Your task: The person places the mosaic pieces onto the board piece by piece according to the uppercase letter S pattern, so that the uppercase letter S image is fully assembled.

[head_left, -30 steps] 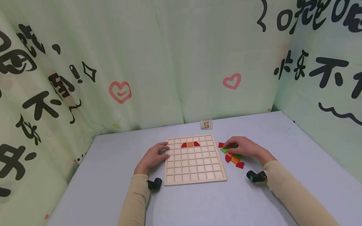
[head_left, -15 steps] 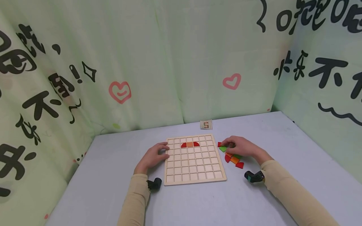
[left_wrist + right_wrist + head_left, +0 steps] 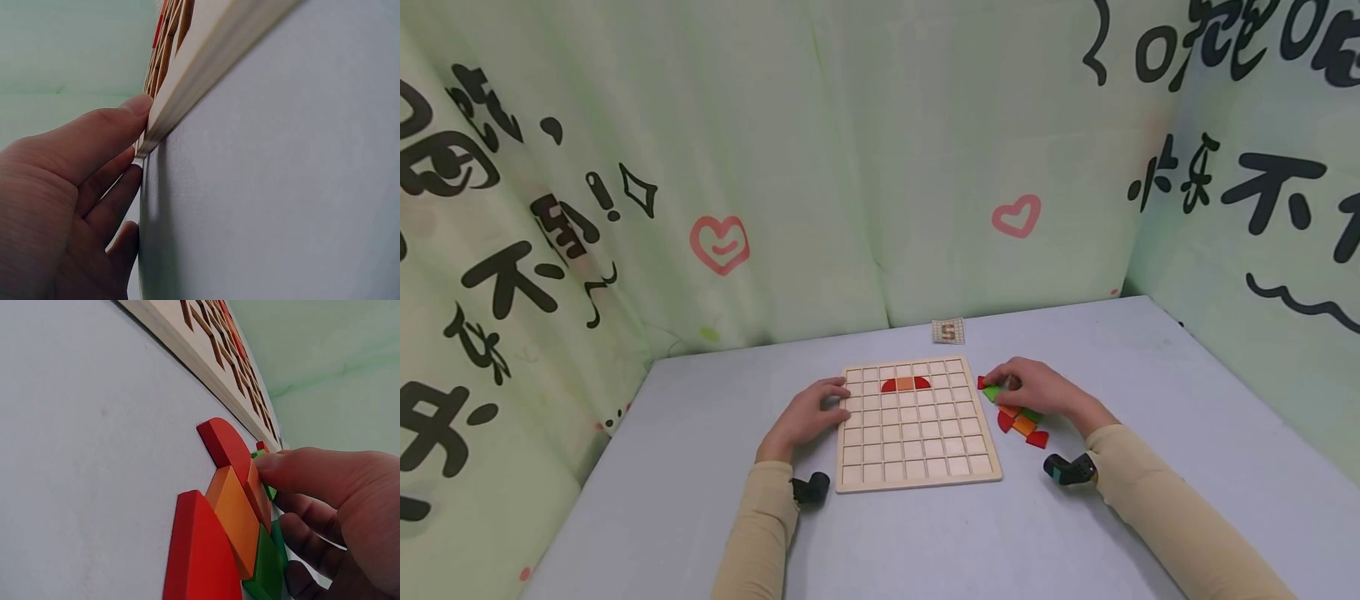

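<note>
A square wooden grid board [image 3: 917,421] lies on the table. Two red quarter-round blocks [image 3: 922,382] flank an orange square block [image 3: 905,383] in one of its upper rows. My left hand [image 3: 802,419] rests its thumb and fingertips on the board's left rim, fingers spread apart. Right of the board, my right hand [image 3: 1037,387] pinches a green block [image 3: 991,393] between thumb and forefinger, near a small red block [image 3: 981,382]. Below the thumb in the right wrist view lie a red rounded block [image 3: 225,444] and an orange block [image 3: 232,515].
Nearer me in that group are a red block [image 3: 1037,439] and a darker green block [image 3: 267,565]. A small patterned card [image 3: 948,331] lies behind the board near the table's back edge. A printed curtain [image 3: 850,167] hangs behind the table [image 3: 700,500].
My right hand has shifted slightly left and away from me, and the green block at its fingertips has moved a little the same way. The left hand and board have stayed still.
</note>
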A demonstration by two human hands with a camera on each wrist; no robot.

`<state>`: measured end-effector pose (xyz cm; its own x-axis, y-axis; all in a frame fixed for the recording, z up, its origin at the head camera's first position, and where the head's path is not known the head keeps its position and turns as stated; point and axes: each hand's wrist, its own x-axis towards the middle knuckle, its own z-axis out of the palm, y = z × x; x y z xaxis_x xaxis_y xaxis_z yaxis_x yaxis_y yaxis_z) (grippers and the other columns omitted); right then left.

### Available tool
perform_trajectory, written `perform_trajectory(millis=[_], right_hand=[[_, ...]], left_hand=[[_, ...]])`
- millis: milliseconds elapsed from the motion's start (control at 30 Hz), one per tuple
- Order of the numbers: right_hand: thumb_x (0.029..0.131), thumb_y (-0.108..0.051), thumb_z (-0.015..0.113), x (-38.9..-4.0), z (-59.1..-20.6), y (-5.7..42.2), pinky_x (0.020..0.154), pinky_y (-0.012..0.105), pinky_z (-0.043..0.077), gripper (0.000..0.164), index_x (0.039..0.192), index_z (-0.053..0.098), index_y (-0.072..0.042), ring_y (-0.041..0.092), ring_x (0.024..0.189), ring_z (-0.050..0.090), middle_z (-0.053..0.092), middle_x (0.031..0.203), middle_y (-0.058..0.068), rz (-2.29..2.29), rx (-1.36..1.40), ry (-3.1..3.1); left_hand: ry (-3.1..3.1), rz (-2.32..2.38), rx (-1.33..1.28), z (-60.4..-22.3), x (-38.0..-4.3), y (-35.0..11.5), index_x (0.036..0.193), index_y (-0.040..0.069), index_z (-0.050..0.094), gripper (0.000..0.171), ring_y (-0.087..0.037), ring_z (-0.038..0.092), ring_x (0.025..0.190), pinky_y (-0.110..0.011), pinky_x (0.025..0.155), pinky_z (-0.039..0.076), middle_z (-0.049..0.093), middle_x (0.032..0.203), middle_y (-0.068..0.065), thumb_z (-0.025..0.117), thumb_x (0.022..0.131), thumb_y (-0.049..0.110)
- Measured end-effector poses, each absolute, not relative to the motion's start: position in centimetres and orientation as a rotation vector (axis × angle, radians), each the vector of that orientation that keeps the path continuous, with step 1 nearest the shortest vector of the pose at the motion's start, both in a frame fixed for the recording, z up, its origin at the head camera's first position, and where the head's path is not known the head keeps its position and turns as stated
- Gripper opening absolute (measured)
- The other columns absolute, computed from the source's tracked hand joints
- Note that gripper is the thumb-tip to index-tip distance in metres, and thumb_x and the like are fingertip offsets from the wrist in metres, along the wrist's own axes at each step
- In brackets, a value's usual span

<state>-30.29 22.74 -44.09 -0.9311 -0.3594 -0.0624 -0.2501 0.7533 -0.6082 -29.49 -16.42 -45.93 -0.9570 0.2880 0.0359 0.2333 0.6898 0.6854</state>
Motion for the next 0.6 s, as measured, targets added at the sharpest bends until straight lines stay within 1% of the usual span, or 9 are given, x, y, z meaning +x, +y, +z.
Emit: perform_trajectory(millis=[167,300,500,600], right_hand=[[0.088,-0.013,0.069,-30.33,-44.02,22.49,0.07,0.029,0.049,0.032,0.119,0.065,-0.004,0.021,0.088,0.051,0.061,0.107,0.008,-0.918,-0.5,2.784],[0.088,-0.012,0.07,-30.41,-44.07,22.36,0.07,0.029,0.049,0.032,0.119,0.065,-0.004,0.022,0.089,0.052,0.062,0.107,0.008,-0.907,-0.522,2.795],[0.089,-0.014,0.07,-30.44,-44.12,22.27,0.075,0.029,0.05,0.03,0.116,0.065,-0.004,0.022,0.091,0.052,0.062,0.107,0.008,-0.925,-0.486,2.797],[0.088,-0.015,0.071,-30.46,-44.19,22.23,0.075,0.029,0.05,0.03,0.116,0.065,-0.003,0.022,0.091,0.052,0.062,0.106,0.008,-0.927,-0.492,2.802]], left_hand=[[2.818,1.143,0.442,-46.02,-29.5,-16.46,0.116,0.005,0.068,0.03,-0.03,0.037,0.139,-0.048,0.114,0.03,0.05,0.145,-0.008,0.073,0.087,0.014],[2.816,1.146,0.45,-46.01,-29.54,-16.47,0.116,0.005,0.068,0.03,-0.03,0.037,0.139,-0.047,0.114,0.03,0.05,0.145,-0.008,0.073,0.087,0.014],[2.809,1.145,0.42,-45.82,-29.53,-16.3,0.116,0.006,0.068,0.031,-0.028,0.036,0.14,-0.046,0.115,0.029,0.049,0.145,-0.007,0.073,0.087,0.015],[2.807,1.14,0.416,-45.76,-29.49,-16.27,0.116,0.006,0.068,0.031,-0.028,0.036,0.14,-0.046,0.115,0.029,0.049,0.146,-0.007,0.073,0.087,0.015]])
